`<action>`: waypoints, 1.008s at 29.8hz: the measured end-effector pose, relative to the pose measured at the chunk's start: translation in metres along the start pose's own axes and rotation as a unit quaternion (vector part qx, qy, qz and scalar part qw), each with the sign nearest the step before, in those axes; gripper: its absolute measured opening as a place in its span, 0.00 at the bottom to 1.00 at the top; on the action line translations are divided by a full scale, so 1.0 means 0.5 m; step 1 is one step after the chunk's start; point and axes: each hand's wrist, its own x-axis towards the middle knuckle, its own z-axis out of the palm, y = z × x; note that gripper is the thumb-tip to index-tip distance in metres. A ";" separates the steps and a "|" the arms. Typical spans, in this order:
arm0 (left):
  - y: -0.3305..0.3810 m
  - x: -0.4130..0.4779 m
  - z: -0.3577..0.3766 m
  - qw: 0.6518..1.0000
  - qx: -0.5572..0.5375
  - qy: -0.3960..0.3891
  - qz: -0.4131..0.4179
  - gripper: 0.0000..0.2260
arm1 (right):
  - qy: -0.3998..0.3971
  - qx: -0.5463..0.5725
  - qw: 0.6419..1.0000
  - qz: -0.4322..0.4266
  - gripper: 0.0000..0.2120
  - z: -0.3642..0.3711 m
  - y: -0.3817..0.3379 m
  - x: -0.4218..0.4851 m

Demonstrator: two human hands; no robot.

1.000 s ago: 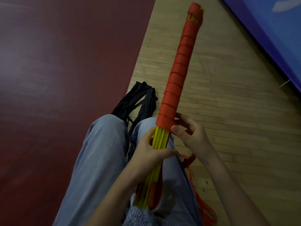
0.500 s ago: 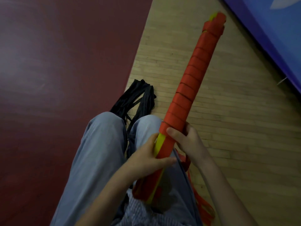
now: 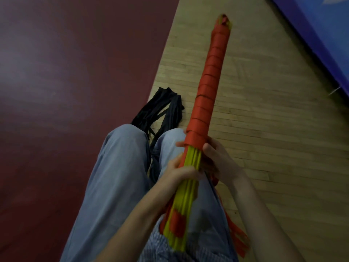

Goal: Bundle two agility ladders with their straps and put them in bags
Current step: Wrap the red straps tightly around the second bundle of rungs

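A bundle of yellow ladder rungs (image 3: 190, 163) lies along my right thigh and points up and away. Red strap (image 3: 209, 76) is wound in a spiral around its far two thirds. My left hand (image 3: 181, 172) grips the bare yellow rungs just below the wrapped part. My right hand (image 3: 217, 157) holds the bundle from the right at the lowest red turn, with fingers reaching around behind it. Loose red strap (image 3: 239, 241) trails down by my right hip. A pile of black straps (image 3: 160, 110) lies on the floor beyond my knees.
I sit with both legs in light blue jeans (image 3: 117, 176) stretched out. Dark red flooring (image 3: 66, 82) covers the left, pale wooden flooring (image 3: 273, 129) the right. A blue mat or panel (image 3: 321, 35) borders the upper right corner.
The bundle has rotated in my hands and swung back to the left. The yellow rungs face up again, and one more red turn sits at the lower end of the wrapping.
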 end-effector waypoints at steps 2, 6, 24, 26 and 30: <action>0.010 -0.006 -0.022 0.997 0.007 -0.063 -0.040 0.21 | 0.005 0.003 1.000 0.002 0.37 0.005 0.005 0.005; 0.040 -0.004 -0.071 0.977 0.149 -0.130 -0.079 0.21 | 0.070 -0.006 0.998 0.001 0.37 0.015 0.008 0.000; 0.015 0.035 -0.055 0.986 0.160 0.019 -0.048 0.18 | 0.152 -0.033 0.987 -0.033 0.19 0.036 -0.003 -0.003; 0.047 0.055 -0.071 0.988 0.135 0.062 -0.042 0.23 | 0.152 -0.052 0.987 -0.032 0.19 0.046 0.011 -0.004; 0.108 0.092 -0.044 0.976 0.147 0.145 0.069 0.17 | 0.119 -0.155 0.981 0.013 0.19 0.087 0.042 -0.004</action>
